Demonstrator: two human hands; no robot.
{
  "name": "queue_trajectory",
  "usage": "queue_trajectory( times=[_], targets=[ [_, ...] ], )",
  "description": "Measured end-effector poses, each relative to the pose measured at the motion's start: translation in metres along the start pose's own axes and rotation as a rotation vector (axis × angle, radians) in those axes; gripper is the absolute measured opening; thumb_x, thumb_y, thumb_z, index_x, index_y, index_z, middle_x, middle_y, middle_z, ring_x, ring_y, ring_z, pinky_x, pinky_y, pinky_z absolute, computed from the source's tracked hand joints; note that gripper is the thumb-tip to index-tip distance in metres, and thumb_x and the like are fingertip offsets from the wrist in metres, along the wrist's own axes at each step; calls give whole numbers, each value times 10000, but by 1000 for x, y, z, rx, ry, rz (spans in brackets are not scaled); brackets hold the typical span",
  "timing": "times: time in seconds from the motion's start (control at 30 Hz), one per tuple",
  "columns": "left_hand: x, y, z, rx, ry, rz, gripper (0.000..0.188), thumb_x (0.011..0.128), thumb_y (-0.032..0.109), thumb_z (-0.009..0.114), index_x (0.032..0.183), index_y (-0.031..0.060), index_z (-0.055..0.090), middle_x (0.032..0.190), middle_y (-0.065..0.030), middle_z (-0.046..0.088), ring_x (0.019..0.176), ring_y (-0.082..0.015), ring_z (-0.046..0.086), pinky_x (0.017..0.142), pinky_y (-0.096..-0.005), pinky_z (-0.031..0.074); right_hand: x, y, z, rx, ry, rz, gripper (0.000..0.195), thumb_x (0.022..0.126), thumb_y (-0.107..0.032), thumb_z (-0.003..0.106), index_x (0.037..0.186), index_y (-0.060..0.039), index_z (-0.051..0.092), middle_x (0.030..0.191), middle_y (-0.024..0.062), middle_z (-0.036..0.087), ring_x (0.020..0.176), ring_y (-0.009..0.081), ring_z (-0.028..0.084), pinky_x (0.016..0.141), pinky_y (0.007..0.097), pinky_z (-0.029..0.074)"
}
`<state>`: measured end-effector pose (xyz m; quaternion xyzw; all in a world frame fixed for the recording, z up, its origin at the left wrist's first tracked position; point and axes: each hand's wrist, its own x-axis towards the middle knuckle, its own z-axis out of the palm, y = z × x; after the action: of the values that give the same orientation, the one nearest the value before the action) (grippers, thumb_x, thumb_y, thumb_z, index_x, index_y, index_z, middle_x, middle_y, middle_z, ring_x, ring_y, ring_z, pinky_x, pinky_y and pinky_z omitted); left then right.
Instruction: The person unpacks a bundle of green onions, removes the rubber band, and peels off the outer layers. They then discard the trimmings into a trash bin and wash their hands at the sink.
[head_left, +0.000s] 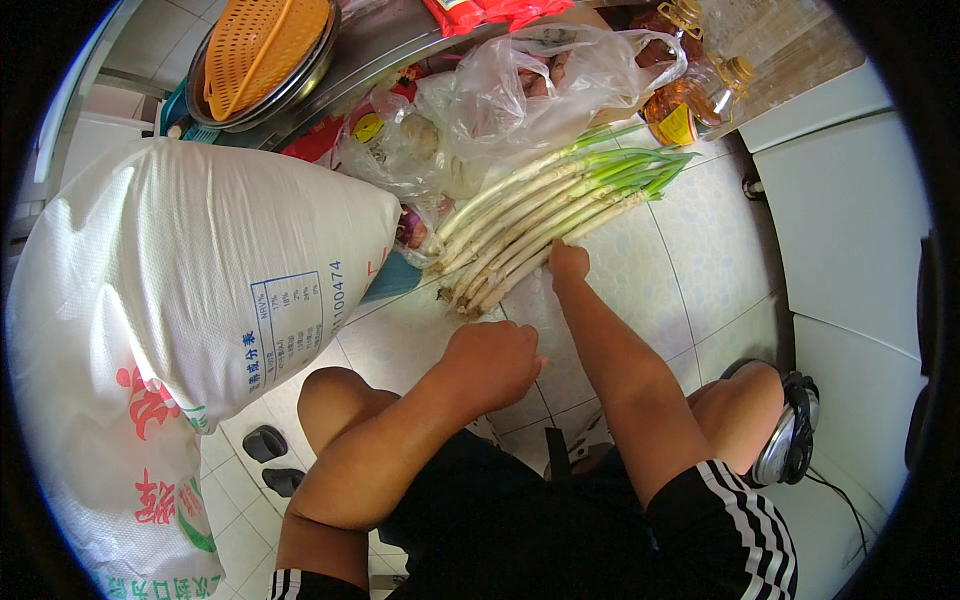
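Note:
A bunch of long green onions (540, 206) lies slantwise on the tiled floor, with white stalks and roots toward me and cut green ends at the upper right. My right hand (568, 262) is at the near edge of the bunch, against the closest stalk; its fingertips are hidden, so a grip cannot be made out. Closer to my body, my left hand (495, 364) is curled just below the root ends, apart from them. Its back faces me and hides whatever may be in the palm.
A big white woven sack (247, 225) stands at the left. Beyond the onions are clear plastic bags (525, 105) with produce, a red onion (411, 227) and oil bottles (690, 112). An orange basket (255, 52) rests in metal bowls. White cabinets (840, 217) line the right.

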<state>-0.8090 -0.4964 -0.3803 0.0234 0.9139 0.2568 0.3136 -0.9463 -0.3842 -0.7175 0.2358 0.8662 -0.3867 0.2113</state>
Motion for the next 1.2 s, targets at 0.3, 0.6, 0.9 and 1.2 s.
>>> queue_trajectory(
  times=[0.3, 0.6, 0.9, 1.2],
  targets=[
    [2, 0, -2, 12, 0, 12, 337, 927, 346, 560, 928, 13, 616, 839, -192, 659, 807, -382, 652, 701, -500, 510, 19, 13, 5, 118, -71, 53, 415, 810, -333, 663, 827, 80, 695, 843, 223, 705, 793, 360, 684, 760, 407, 525],
    [0, 0, -1, 8, -3, -6, 332, 925, 345, 563, 933, 17, 611, 850, -191, 656, 822, -381, 649, 708, -499, 507, 29, 21, 19, 116, -98, 86, 433, 812, -366, 666, 850, 63, 705, 857, 203, 715, 821, 342, 693, 759, 407, 526],
    [-4, -1, 0, 16, 9, -4, 332, 926, 343, 560, 942, 15, 611, 858, -190, 658, 831, -383, 648, 716, -502, 507, 30, 24, 25, 173, -145, 62, 479, 861, -398, 642, 880, 78, 690, 892, 192, 716, 819, 330, 683, 763, 396, 519],
    [-1, 4, -3, 22, -25, -16, 340, 934, 343, 549, 967, 11, 616, 885, -194, 658, 845, -386, 645, 730, -499, 507, 4, -27, -1, 584, -295, 200, 288, 876, -159, 668, 676, -15, 519, 577, 101, 524, 429, 200, 481, 370, 334, 349]
  ],
)
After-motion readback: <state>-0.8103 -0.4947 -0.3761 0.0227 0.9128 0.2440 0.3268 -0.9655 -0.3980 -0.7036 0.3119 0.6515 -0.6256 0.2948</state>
